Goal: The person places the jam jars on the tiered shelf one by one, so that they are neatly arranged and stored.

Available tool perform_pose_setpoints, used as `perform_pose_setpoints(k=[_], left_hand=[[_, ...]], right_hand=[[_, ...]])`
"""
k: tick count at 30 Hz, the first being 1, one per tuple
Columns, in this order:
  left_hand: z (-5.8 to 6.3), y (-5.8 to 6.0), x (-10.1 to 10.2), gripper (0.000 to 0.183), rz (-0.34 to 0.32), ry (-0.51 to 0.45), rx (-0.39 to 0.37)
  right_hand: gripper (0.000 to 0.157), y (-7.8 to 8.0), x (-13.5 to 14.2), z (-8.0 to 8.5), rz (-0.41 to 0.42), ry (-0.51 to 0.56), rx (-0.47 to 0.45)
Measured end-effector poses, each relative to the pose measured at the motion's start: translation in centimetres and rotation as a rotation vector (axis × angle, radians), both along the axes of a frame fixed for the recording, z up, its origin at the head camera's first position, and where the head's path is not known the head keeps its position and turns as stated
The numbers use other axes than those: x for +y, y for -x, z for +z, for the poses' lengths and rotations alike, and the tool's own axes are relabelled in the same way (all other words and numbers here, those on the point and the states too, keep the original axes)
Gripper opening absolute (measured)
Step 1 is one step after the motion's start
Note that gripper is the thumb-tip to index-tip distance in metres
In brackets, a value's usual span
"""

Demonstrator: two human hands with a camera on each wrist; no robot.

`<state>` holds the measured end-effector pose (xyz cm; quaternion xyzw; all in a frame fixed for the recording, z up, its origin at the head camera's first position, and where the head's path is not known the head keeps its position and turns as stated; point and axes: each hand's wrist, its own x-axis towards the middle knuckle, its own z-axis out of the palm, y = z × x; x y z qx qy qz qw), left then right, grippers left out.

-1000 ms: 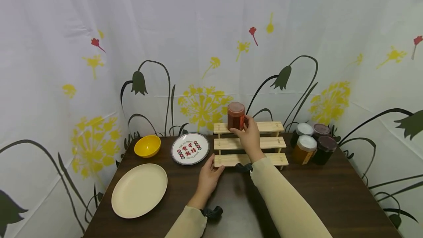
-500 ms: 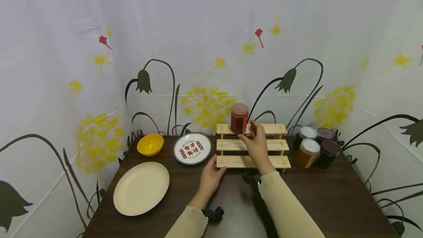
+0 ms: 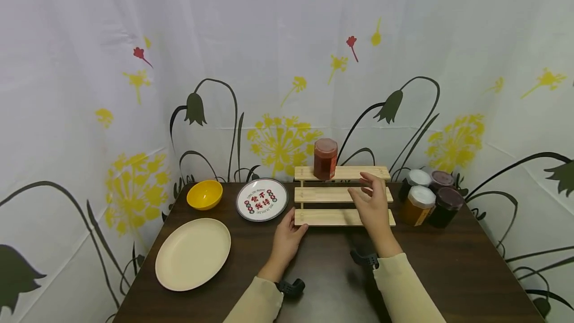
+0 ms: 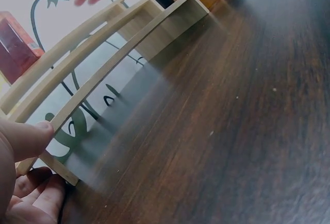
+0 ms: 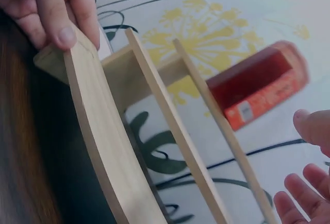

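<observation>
A jar of red jam (image 3: 325, 159) with a pinkish lid stands upright on the top tier of a three-tier wooden shelf (image 3: 341, 194), toward its left end. My left hand (image 3: 287, 238) grips the left end of the shelf's lowest tier; in the left wrist view its thumb (image 4: 36, 137) lies on the board with the fingers beneath. In front of the shelf's right half is my right hand (image 3: 373, 208), holding nothing, its fingers loosely bent. The right wrist view shows those fingers (image 5: 304, 198) apart from the jar.
Several jars stand grouped right of the shelf, including an amber jar (image 3: 416, 206) with a white lid and a dark jar (image 3: 445, 207). Left of the shelf are a printed plate (image 3: 262, 200), a yellow bowl (image 3: 205, 195) and a cream oval plate (image 3: 194, 254). A patterned curtain (image 3: 287, 54) hangs behind.
My right hand has let go of the jam jar on the top tier and moved right and down, away from it. My left hand keeps its grip on the shelf.
</observation>
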<state>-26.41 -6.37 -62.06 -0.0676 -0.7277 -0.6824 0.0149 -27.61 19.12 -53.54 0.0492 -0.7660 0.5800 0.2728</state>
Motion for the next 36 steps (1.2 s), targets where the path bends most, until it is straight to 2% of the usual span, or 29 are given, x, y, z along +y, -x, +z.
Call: perform_pose_setpoints(k=[8,15,23,29,36], left_hand=[[0.0,-0.1,-0.2,0.077,0.011,-0.018,-0.017],[0.1,-0.3,-0.1,0.077,0.021,-0.017,-0.033],[0.3,-0.4,0.1,0.076,0.03,-0.009,-0.035],[0.2,-0.1,0.1,0.075,0.033,0.002,-0.038],[0.2,0.0,0.1,0.074,0.03,0.008,-0.02]], right_hand=[[0.057,-2.6,3.3,0.9,-0.113,-0.191,0.15],[0.06,-4.6,7.1,2.4,-0.219,-0.256,0.252],[0.062,-6.2,10.8,3.8,-0.332,-0.176,0.225],[0.062,-7.0,13.3,2.8,-0.419,-0.162,0.21],[0.06,-8.1,15.7,1.5,-0.489,-0.082,0.143]])
